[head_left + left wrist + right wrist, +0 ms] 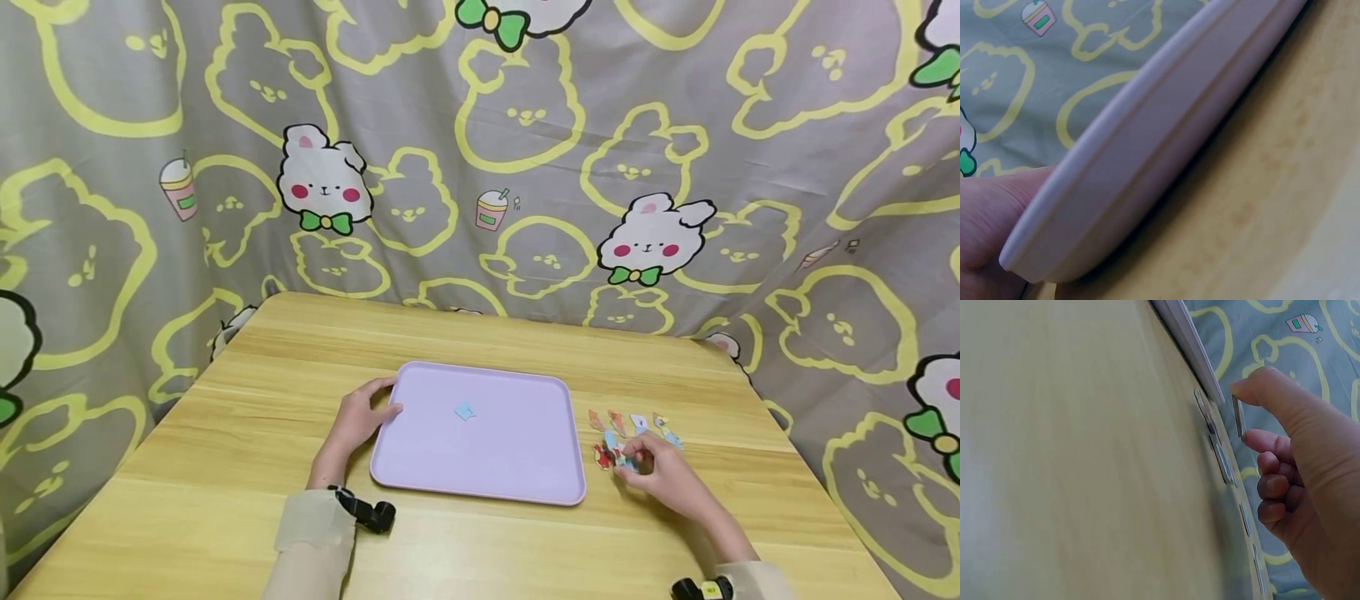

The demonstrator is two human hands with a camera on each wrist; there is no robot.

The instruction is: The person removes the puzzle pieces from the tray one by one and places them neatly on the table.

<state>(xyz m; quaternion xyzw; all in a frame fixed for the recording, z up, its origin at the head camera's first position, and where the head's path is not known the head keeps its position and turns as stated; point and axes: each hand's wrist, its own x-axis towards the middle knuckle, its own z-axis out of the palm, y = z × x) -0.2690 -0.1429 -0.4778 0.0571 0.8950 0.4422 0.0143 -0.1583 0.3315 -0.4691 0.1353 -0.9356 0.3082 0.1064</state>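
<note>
A lilac tray [480, 458] lies on the wooden table, with one small light-blue puzzle piece [465, 411] on its floor. My left hand [356, 421] holds the tray's left rim, thumb over the edge. To the right of the tray, my right hand [663, 475] pinches a thin puzzle piece [1239, 417] on its edge between thumb and forefinger, raised above the table. In the right wrist view the other fingers curl in toward the palm. Below and around that hand lie several more puzzle pieces [639, 423], orange, red and blue, some partly covered by the fingers.
The wooden table [225, 500] reaches back to a grey curtain [420, 108] with yellow outlines and white rabbits, which hangs behind it and along both sides. Each wrist carries a small black camera [375, 515].
</note>
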